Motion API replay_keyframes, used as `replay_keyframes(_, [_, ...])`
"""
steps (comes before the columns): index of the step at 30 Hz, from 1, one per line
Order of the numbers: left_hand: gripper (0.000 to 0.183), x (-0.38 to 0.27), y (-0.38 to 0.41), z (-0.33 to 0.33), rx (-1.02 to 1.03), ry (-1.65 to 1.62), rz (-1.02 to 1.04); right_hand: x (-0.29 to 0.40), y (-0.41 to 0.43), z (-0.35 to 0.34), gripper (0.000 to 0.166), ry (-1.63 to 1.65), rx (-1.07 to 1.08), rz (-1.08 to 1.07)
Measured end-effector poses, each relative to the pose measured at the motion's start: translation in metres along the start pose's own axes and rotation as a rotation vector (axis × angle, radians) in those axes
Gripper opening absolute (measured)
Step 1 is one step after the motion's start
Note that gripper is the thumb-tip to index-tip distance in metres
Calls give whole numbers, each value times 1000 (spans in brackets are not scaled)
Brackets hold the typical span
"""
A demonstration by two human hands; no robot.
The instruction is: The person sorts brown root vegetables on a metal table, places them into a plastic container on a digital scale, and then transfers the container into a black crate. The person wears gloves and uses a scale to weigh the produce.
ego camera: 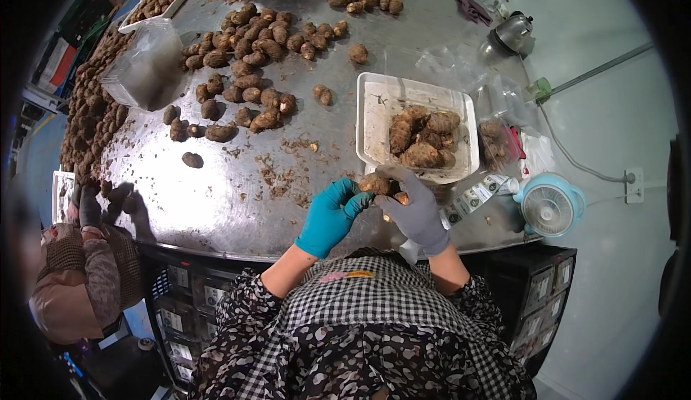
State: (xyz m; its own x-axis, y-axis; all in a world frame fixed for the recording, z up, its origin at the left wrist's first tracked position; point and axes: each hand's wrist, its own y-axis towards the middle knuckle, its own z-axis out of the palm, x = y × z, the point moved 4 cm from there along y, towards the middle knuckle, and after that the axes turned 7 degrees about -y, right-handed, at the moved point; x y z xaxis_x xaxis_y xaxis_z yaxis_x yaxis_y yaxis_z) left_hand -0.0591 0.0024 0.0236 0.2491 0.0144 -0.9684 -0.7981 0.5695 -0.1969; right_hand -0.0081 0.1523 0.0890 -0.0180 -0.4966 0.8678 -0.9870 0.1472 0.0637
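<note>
My left hand [327, 217], in a teal glove, pinches a brown taro corm [374, 184] from its left side. My right hand [417, 213], in a grey glove, holds the same corm from the right, its fingers bent over the top. A pale cut piece [401, 198] shows by the right palm, partly hidden. Just beyond both hands stands a white plastic tray [372, 130] with several larger taro corms [421, 155] in it. Peel scraps [275, 176] lie on the steel table [313, 157] to the left of my hands.
Loose taro corms [259, 38] spread over the table's far left. A clear plastic box [148, 68] stands there. To the right are a roll of labels [480, 197], a blue fan [548, 211], plastic bags [502, 97] and a metal kettle [507, 33]. A co-worker's gloved hand [90, 208] is at far left.
</note>
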Motion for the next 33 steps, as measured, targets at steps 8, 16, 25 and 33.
replay_keyframes(8, [22,-7,2,-25,-147,-59,154,0,-7,-8,44,3,60,72])
replay_keyframes(16, [20,-5,3,-4,123,192,120,-11,-11,-16,44,-43,54,153])
replay_keyframes(25, [17,0,15,-22,-137,-190,103,-3,1,-83,33,-310,-437,70])
replay_keyframes(33, [26,16,14,-19,-44,-82,96,-39,1,-120,23,-439,-535,273])
